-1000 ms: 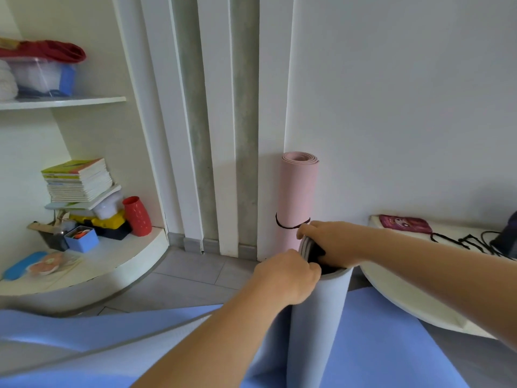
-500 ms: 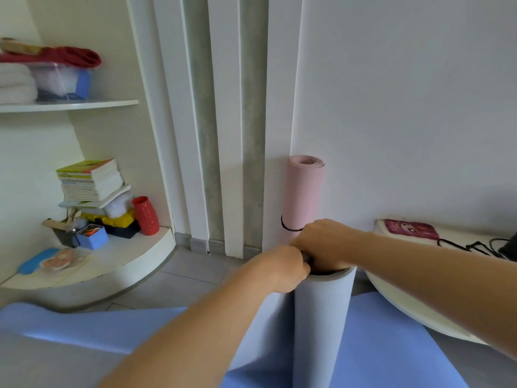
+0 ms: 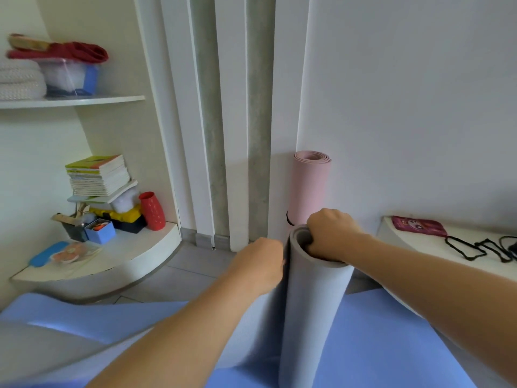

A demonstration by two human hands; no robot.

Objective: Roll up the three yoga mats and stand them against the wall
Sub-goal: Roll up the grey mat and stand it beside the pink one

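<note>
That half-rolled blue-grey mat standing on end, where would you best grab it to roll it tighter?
Probably at its open top end, from above: the blue-grey mat stands upright with a hollow core, so fingers can hook inside the rim, as the right hand does. The left hand grips the loose sheet's top edge on the roll's left.

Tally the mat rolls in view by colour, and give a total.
Pink roll, standing against the wall: 1
Grey roll, tail loose, held upright by the left hand and right hand: 1
Total: 2
</note>
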